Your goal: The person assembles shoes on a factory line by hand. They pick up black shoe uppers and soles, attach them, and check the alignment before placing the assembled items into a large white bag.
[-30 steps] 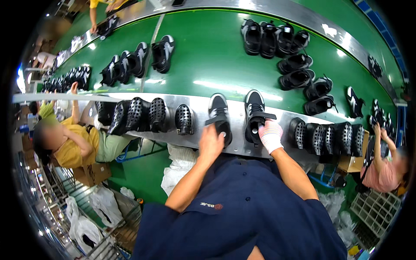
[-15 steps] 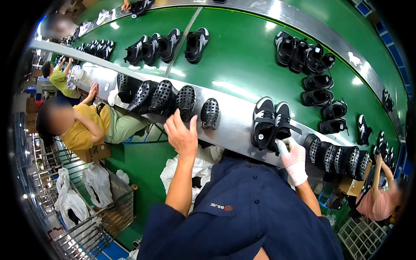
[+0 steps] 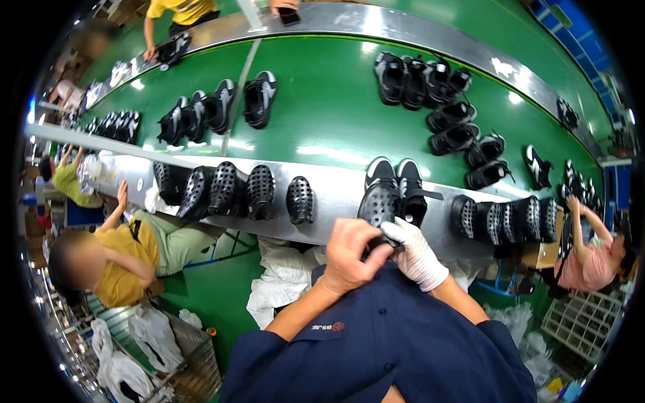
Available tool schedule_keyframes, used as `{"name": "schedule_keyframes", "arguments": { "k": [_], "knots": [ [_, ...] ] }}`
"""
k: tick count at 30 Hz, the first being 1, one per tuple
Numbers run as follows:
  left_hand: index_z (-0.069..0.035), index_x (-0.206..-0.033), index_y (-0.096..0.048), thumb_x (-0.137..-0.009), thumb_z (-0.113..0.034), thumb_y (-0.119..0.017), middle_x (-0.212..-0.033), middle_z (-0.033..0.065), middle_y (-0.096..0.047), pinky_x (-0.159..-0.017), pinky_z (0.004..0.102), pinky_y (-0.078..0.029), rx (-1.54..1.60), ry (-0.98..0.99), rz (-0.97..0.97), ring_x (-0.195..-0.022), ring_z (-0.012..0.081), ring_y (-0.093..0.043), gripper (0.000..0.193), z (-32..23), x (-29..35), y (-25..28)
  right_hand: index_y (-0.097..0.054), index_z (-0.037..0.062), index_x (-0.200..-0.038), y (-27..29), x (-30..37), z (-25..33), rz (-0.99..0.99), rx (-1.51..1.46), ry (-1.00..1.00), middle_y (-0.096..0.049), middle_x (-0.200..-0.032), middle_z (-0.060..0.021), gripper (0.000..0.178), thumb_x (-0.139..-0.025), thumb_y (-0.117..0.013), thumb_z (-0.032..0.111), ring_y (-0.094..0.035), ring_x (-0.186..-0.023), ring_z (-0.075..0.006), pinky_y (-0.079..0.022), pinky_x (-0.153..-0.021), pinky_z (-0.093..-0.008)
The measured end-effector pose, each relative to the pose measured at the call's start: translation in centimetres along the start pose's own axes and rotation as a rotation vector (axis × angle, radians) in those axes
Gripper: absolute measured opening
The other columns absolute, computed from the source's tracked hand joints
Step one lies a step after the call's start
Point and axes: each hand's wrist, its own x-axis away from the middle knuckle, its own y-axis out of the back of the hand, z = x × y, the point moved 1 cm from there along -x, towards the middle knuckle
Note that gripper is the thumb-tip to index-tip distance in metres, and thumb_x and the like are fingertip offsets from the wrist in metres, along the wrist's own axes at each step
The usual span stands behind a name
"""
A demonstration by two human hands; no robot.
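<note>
A pair of black sneakers with white-grey trim stands on the metal ledge in front of me; its left sneaker (image 3: 381, 172) lies partly behind a black perforated shoe tree (image 3: 378, 205). My bare left hand (image 3: 353, 252) pinches the near end of that shoe tree. Wearing a striped white glove, my right hand (image 3: 415, 255) grips the same end from the other side. The fingers hide much of this end. Beside it, the right sneaker (image 3: 411, 185) has its opening toward me and a black strap sticking out.
Several perforated shoe trees (image 3: 261, 193) line the ledge (image 3: 336, 208) on the left, more (image 3: 500, 220) on the right. Black sneakers (image 3: 453, 138) stand on the green table (image 3: 322, 101). A seated person (image 3: 127, 262) is at left, another (image 3: 591, 252) at right. White bags (image 3: 285, 272) hang below.
My left hand has left the shoe-tree row and come right to the sneakers, now holding a shoe tree. My right hand has shifted from the right sneaker's heel onto that shoe tree. The view has shifted.
</note>
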Motion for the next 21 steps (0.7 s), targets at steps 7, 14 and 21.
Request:
{"name": "schedule_keyframes", "arguments": {
  "k": [7,14,21],
  "knots": [
    [0.000,-0.108,-0.074,-0.094,-0.008,-0.073,-0.099,0.0028,-0.073,-0.087,0.0289,-0.051,0.555,0.618,0.283,-0.094,0.0125,-0.064,0.016,5.8,-1.2,-5.4,-0.068,0.0012,-0.118,2.6,2.8,-0.1,-0.036,0.859,0.103,-0.074,-0.097,-0.0144,0.047,-0.096,-0.069,0.042,-0.071,-0.085,-0.0255,-0.054,-0.069,-0.0376],
    [0.000,-0.107,-0.072,-0.093,-0.010,-0.073,-0.096,0.0098,-0.070,-0.079,0.0337,-0.052,0.348,0.584,0.119,-0.086,0.0190,-0.065,0.018,6.9,0.5,-9.2,-0.061,0.0007,-0.091,6.0,3.2,-2.8,-0.338,1.423,0.271,-0.071,-0.077,-0.0251,0.056,-0.093,-0.070,0.056,-0.072,-0.077,-0.0448,-0.056,-0.071,-0.0527],
    [0.003,-0.114,-0.065,-0.083,-0.015,-0.080,-0.115,0.0209,-0.064,-0.097,0.0494,-0.049,-0.273,-0.055,0.318,-0.112,0.0412,-0.059,0.039,8.8,-3.3,-10.2,-0.068,0.0008,-0.098,6.3,1.7,1.2,-0.412,1.717,0.034,-0.073,-0.083,-0.0235,0.040,-0.096,-0.067,0.041,-0.074,-0.084,-0.0416,-0.058,-0.078,-0.0522]
  ]
}}
